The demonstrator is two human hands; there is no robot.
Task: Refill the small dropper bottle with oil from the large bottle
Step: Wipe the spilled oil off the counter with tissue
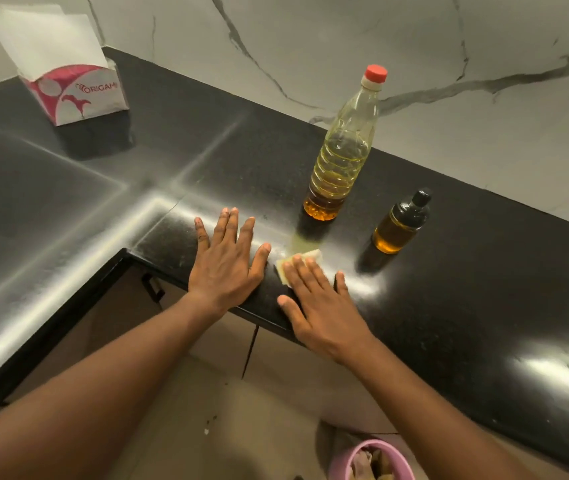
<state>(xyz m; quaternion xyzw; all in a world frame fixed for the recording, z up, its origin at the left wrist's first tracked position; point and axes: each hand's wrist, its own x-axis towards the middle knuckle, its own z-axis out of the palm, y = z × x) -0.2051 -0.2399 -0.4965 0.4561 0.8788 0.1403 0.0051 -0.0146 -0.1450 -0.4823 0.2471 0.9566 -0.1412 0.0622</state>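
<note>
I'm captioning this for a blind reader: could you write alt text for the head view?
Both hands lie flat on a black counter, the right hand pressing a folded tissue, the left hand bare. Behind them stand a red-capped large oil bottle and a small capped dropper bottle.

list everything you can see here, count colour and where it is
large bottle: 1, clear with red cap, yellow oil, back of counter
small dropper bottle: 1, dark cap, amber oil, right of the large bottle
tissue box: 1, white and pink, far left of counter
folded tissue: 1, pale yellow, under the right fingertips
counter: 1, glossy black
bin: 1, pink, on the floor below
left hand: 1, flat on counter, fingers spread
right hand: 1, flat, pressing the tissue
</note>
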